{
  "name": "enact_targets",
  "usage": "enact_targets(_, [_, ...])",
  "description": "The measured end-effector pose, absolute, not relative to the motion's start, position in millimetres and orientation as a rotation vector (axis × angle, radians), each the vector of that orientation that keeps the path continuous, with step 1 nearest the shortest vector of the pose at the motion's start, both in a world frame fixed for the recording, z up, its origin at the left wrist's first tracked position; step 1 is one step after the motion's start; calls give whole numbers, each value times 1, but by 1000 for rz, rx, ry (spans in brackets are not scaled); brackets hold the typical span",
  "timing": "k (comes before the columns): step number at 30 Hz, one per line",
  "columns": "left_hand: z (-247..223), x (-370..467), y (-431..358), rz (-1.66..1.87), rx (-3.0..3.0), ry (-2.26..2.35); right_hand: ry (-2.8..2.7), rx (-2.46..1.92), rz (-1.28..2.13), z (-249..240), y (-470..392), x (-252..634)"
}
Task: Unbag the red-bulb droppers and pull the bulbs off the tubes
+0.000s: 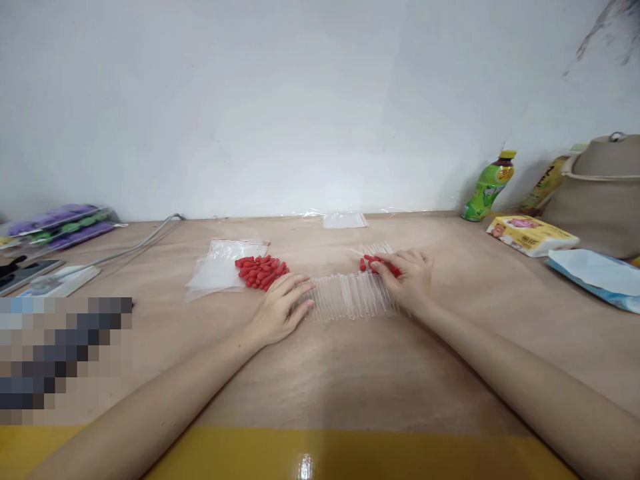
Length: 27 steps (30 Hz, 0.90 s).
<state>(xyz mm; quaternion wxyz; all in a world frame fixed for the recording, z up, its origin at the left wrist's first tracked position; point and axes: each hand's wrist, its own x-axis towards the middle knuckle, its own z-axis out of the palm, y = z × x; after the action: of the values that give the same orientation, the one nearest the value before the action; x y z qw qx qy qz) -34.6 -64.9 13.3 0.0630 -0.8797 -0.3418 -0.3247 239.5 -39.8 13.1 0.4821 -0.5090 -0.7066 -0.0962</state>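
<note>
A row of thin clear plastic sticks [345,297] lies side by side on the table in front of me. My left hand [285,310] rests at the row's left end, its fingers apart and touching the sticks there. Just beyond it is a heap of small red bulb-ended pieces [261,270]. At the right end of the row my right hand [413,273] has its thumb and fingers closed around a few red pieces [369,261]; its fingers partly hide them. Behind these, more thin pale sticks [377,248] show.
Clear plastic bags [213,270] lie left of the red heap; a white packet [345,220] is by the wall. On the right stand a green bottle [487,190], a yellow tissue pack [533,235] and a blue packet [595,277]. A cable [135,243] reaches a power strip [67,281] at left.
</note>
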Motion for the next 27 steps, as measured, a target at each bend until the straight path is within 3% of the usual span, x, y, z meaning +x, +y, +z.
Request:
enact_targets(9, [15,-24,-62,-920,-2406,-844,-1914,-931,-12,7,-71,207])
enact_targets(21, [15,-9,-71,-839,-2366,-584,-2143,-764,-437,15,-81,196])
enact_targets(27, [10,-11,-69,-822,-2356,-535,-2121,-612,-490,6,-75,195])
